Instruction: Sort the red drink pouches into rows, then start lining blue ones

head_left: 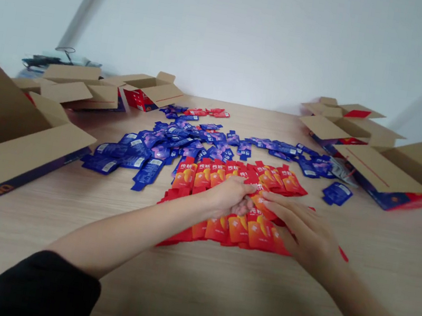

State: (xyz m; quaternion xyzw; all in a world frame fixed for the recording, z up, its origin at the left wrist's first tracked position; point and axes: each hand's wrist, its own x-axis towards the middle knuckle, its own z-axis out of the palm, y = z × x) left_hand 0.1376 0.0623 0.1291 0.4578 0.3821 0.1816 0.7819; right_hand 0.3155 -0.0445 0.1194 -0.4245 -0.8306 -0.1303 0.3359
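Observation:
Red-and-orange pouches (259, 230) lie in overlapping rows on the table in front of me. My left hand (232, 196) is over the middle of these rows, its fingers curled and its thumb pressed on one red pouch (261, 202). From the other side, my right hand (306, 226) reaches over the same pouch. Its fingers are stretched out, with the tips at the pouch's right edge, and the palm is turned down. Both hands cover part of the rows beneath them.
Blue pouches (149, 169) are scattered behind and left of the red rows. A few loose red pouches (218, 112) lie farther back. Open cardboard boxes stand at left (24, 150) and right (396, 176). A pale wall (254, 36) closes the back.

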